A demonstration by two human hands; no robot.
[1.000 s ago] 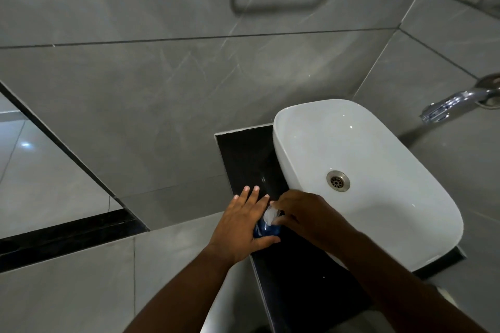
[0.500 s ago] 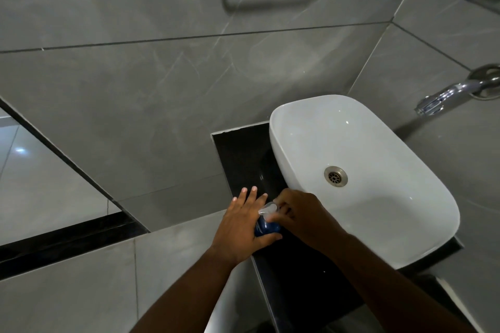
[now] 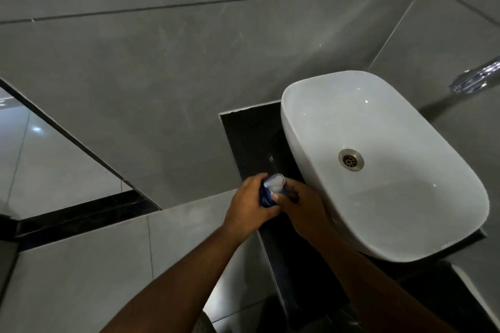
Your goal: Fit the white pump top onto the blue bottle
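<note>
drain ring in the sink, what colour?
Silver metal; the drain sits in the white sink. Head view, the only one.

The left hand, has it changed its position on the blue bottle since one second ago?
Yes. The left hand, earlier open with fingers stretched toward the black ledge, now curls around the blue bottle.

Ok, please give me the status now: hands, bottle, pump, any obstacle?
Left hand wrapped around blue bottle. Right hand at white pump top, which sits on the bottle's neck. Whether fully seated: cannot tell. Nothing in the way; sink close on right.
</note>
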